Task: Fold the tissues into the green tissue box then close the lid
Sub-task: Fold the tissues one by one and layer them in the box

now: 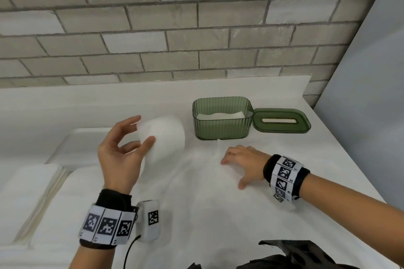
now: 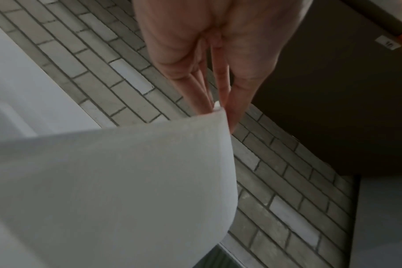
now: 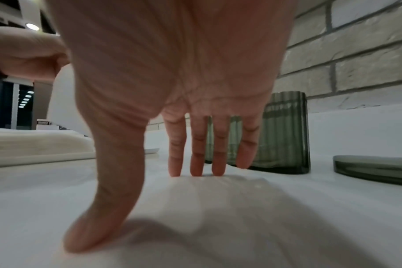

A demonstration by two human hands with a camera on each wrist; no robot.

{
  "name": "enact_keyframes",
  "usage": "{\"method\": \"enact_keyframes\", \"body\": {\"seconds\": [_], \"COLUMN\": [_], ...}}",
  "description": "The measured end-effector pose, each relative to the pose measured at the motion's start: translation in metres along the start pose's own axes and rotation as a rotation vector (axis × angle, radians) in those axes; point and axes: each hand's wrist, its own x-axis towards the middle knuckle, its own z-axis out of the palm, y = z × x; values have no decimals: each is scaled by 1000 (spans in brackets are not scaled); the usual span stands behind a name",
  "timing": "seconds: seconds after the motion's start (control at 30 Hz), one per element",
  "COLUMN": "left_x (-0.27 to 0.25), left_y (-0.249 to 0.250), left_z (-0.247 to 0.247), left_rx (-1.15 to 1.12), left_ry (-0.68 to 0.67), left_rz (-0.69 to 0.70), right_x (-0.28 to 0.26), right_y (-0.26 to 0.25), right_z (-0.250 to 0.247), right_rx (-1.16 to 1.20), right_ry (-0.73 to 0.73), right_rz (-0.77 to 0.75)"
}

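A white tissue point(image 1: 166, 137) lies spread on the table in front of the green tissue box point(image 1: 222, 119). My left hand point(image 1: 122, 148) pinches the tissue's left edge between thumb and fingers and holds it lifted, curling over toward the right; the pinch on the tissue point(image 2: 126, 181) shows in the left wrist view. My right hand point(image 1: 242, 162) presses flat with straight fingers point(image 3: 196, 159) on the tissue's right part. The box stands open with folded tissues inside. Its green lid point(image 1: 282, 123), with a slot, lies to the right of the box point(image 3: 285, 134).
A stack of white tissues point(image 1: 28, 192) sits on a white tray point(image 1: 85, 137) at the left. A brick wall point(image 1: 175, 28) runs behind the table. The table's right edge is near the lid point(image 3: 374, 168). Dark fabric point(image 1: 301, 255) shows at the bottom.
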Motion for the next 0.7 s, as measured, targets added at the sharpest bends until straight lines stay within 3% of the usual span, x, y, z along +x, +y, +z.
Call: {"method": "enact_keyframes", "body": {"seconds": [0.2,0.4,0.53,0.7], "left_x": [-11,-20,-21,-23], "left_y": [-6,-10,-10,-6], "left_z": [15,30,35,49], "left_rx": [11,48,51,-90], "left_ry": [-77,-133,-151,-193], "left_rz": [-49,-78,-90,-111], "right_x": [4,2,-22,-61], "right_y": [-1,2,-9,-42], "right_z": [-1,1,-26,-90], "right_rx": [-47,185,269,600], "right_ry": [19,3,111,326], "right_rz": [-21,50,-52,-239]}}
